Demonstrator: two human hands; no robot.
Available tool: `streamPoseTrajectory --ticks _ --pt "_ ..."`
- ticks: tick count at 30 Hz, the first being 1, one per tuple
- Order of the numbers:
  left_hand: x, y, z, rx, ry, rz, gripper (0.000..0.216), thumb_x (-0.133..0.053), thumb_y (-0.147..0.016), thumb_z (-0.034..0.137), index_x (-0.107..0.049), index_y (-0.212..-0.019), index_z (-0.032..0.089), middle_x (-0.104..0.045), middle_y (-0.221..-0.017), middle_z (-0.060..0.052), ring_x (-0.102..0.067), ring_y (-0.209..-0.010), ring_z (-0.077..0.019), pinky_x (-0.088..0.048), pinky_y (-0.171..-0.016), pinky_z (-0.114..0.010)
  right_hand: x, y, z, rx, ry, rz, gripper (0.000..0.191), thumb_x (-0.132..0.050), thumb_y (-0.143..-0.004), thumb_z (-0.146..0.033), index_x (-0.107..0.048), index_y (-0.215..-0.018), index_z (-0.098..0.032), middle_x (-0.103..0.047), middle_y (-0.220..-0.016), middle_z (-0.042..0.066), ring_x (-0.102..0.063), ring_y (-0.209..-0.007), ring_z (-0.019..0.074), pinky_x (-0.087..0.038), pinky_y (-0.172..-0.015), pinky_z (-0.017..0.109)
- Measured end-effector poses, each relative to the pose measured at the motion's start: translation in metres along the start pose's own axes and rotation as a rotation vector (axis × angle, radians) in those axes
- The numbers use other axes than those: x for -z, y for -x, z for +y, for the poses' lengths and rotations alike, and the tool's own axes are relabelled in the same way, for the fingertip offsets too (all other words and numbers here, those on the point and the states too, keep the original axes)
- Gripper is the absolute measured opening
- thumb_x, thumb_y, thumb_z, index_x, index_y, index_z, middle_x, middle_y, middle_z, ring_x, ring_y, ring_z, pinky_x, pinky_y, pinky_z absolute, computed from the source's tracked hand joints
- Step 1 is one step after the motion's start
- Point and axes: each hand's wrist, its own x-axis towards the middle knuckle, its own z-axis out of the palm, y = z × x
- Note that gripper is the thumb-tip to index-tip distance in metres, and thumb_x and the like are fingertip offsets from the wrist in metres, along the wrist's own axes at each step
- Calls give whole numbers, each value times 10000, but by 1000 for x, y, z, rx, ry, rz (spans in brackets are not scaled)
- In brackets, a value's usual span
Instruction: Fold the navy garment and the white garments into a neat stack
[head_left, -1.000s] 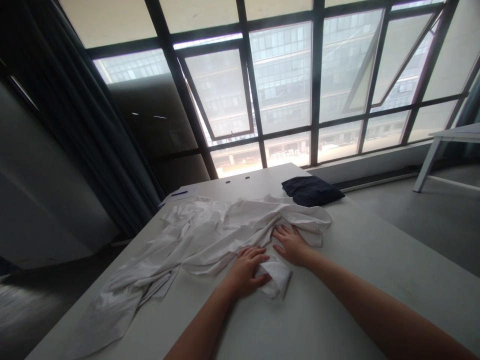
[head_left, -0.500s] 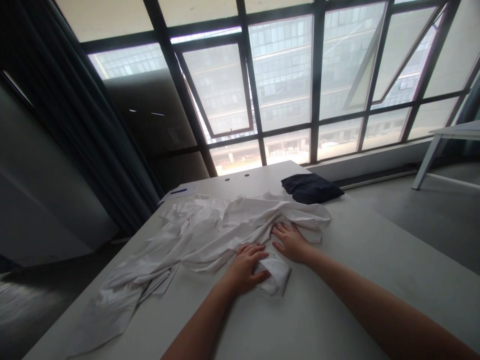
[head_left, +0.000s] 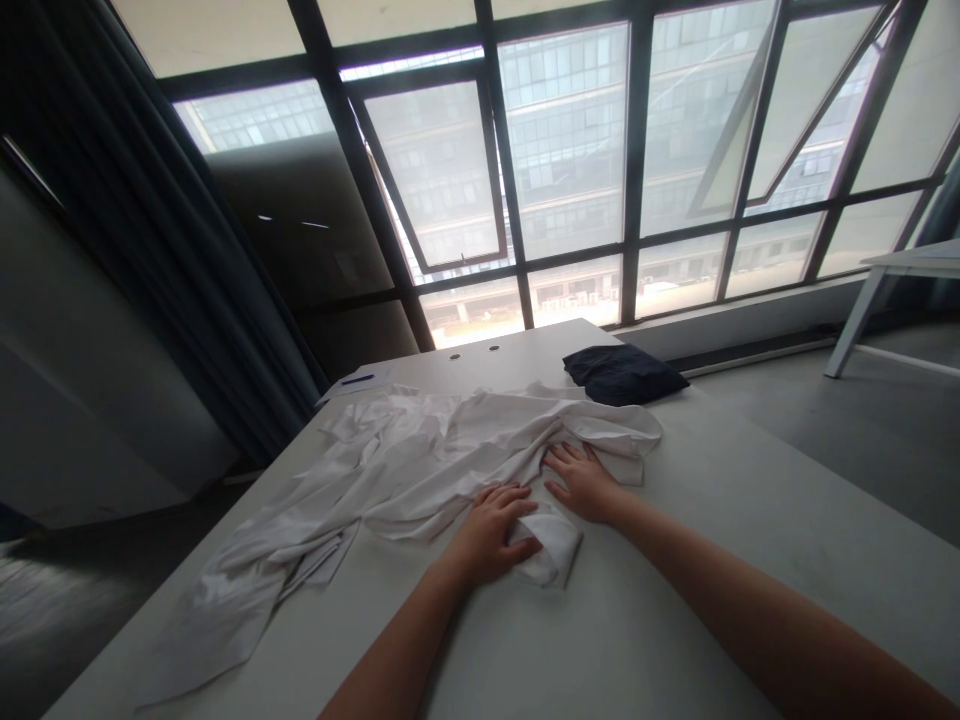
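Note:
A crumpled white garment (head_left: pixel 405 460) lies spread across the grey table (head_left: pixel 675 600), trailing off toward the near left. My left hand (head_left: pixel 491 530) rests on its near edge, thumb hooked over a folded cuff-like piece (head_left: pixel 555 545). My right hand (head_left: pixel 585 482) lies flat on the cloth just beyond, fingers spread and pointing away from me. Both forearms stretch in from the bottom of the view.
A folded dark blue cloth (head_left: pixel 621 374) sits at the table's far right. A paper with a blue pen (head_left: pixel 358 381) lies at the far left corner. Large windows stand behind; a white table leg (head_left: pixel 851 330) is on the floor at right.
The view has tilted slightly, shifting everything a little up. Both hands stay on the white garment in nearly the same place.

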Motion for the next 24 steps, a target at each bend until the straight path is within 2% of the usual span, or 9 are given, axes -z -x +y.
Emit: streamPoseTrajectory --ticks 24 --pt "2 1 1 -8 -1 10 550 -797 -859 446 -629 -1379 379 -568 -1542 -4 -482 -1435 -280 -275 -1251 -486 -5 -2 3 -7 -3 -9 528 -505 -1011 -469 -579 -1475 -228 -502 -1596 126 -402 -1484 363 -176 -1243 604"
